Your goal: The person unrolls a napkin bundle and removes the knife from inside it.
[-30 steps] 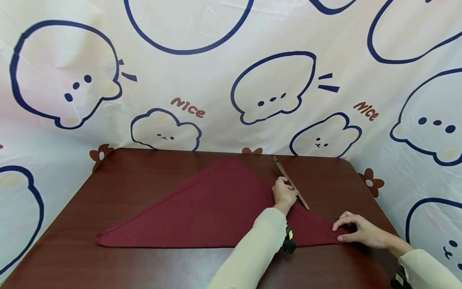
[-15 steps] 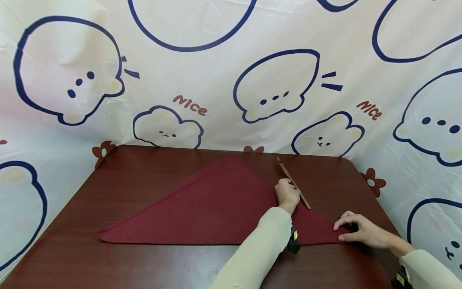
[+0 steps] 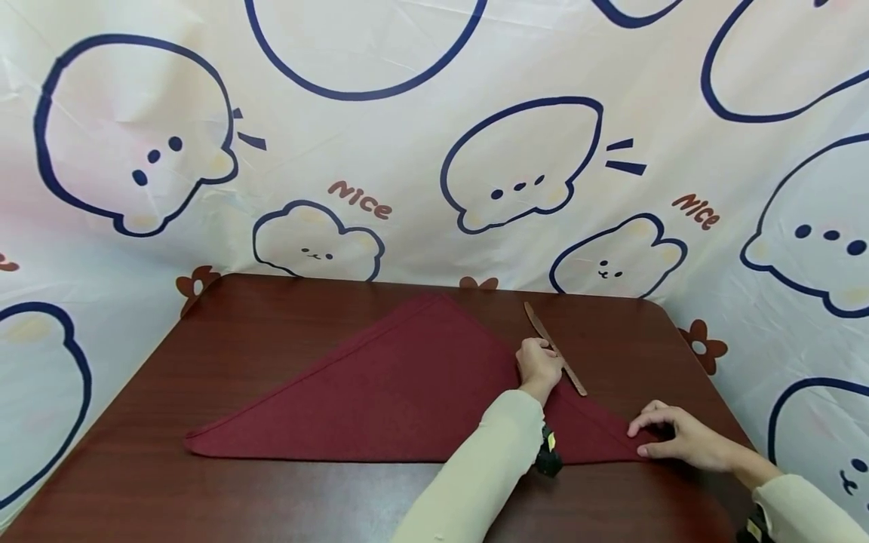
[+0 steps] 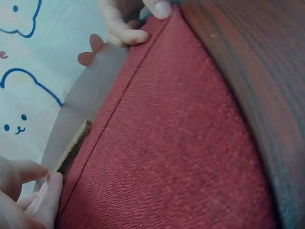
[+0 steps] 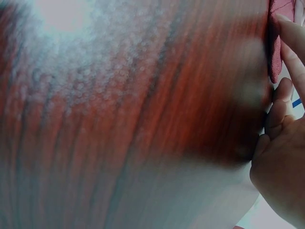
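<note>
A dark red cloth, folded into a wide triangle with a stitched hem, lies on the table. My left hand is at the cloth's right sloping edge, pinching a thin, flat wooden stick that slants along that edge. In the left wrist view, the thumb and fingers meet at the stick, beside the hem. At the triangle's right corner, my right hand pinches the cloth between thumb and fingers. The right wrist view shows only a narrow strip of the cloth near the thumb.
The brown wood-grain table has rounded far corners. A pale printed curtain with bear outlines hangs behind it and along both sides. My left forearm crosses the cloth's near edge.
The stick's far end has come down slightly, toward me. My right hand keeps its place on the corner, and the cloth looks the same. The whole view has shifted a little.
</note>
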Tool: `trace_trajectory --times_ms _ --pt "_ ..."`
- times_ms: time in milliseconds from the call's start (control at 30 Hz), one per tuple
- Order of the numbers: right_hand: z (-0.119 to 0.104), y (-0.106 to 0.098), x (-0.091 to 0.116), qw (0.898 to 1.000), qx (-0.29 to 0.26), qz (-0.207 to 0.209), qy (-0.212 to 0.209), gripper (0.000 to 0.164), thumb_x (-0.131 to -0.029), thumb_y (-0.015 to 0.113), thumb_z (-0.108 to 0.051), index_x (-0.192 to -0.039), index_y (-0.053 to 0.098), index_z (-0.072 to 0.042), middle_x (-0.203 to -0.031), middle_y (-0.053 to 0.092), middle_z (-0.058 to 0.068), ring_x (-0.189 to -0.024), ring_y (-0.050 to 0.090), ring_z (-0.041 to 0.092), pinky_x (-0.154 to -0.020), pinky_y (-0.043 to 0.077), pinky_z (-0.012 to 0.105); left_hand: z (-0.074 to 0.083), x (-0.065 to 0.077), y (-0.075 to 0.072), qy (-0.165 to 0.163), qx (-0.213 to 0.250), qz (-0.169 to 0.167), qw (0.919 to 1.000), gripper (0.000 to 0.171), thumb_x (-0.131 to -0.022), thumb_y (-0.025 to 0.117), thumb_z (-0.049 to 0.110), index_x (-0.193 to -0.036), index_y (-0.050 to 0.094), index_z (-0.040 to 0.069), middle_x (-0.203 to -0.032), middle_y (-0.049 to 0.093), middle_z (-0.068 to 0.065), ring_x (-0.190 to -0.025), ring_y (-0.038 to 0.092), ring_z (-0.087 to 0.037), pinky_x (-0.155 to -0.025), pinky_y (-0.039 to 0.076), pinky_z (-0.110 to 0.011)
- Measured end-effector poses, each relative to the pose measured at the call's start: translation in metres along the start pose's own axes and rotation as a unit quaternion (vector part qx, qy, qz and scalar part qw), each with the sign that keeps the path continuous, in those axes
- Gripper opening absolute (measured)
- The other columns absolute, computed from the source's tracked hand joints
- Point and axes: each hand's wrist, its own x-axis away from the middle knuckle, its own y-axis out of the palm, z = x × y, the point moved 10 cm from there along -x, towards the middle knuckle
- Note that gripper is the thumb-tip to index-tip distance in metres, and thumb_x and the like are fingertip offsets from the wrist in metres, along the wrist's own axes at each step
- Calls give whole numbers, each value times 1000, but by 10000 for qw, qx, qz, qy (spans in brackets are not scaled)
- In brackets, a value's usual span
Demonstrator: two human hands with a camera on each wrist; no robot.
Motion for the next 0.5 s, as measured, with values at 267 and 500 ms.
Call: trace_trajectory --times_ms 267,500 --pt "1 -1 1 10000 63 42 -14 17 -90 74 -6 -105 72 -14 -99 62 -2 -94 54 7 -76 41 23 -1 -4 -4 -55 -418 -162 9990 26 -82 77 0 -108 75 3 -79 76 -3 -78 70 -14 -79 58 -35" --pt "3 0 0 10000 13 63 -62 18 -90 74 -5 -105 72 -14 -99 62 -2 -94 54 5 -76 40 22 -2 -3 -2 -215 84 -662 9975 40 -83 73 -1 -122 69 4 -83 77 -7 -70 74 -18 -67 59 -28"
